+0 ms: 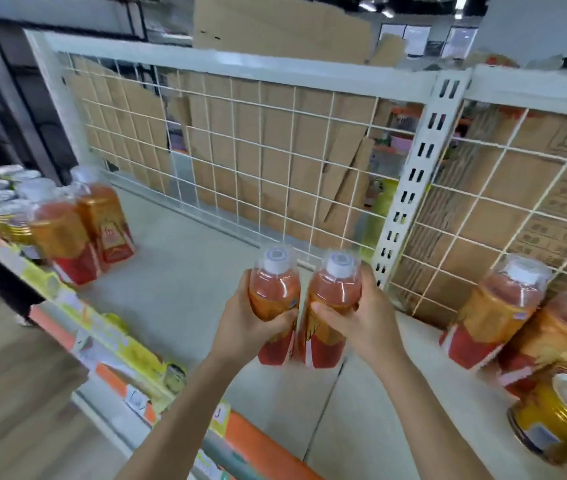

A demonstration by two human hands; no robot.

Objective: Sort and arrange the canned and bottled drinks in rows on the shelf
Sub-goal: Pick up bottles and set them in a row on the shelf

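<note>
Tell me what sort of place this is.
Probably a shop or its stockroom: a metal shelf with a wire mesh back, price labels along its front edge, and many identical drink bottles and cans.

Left bottle (275, 289) and right bottle (335, 292) stand upright, adjacent.

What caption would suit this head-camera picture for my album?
Left hand and right hand grip two white-capped orange drink bottles side by side at a pale wire-backed shelf.

Shop, wire-backed shelf (178, 258), price-tag rail (119, 341), bottled drinks (102, 223)
</note>
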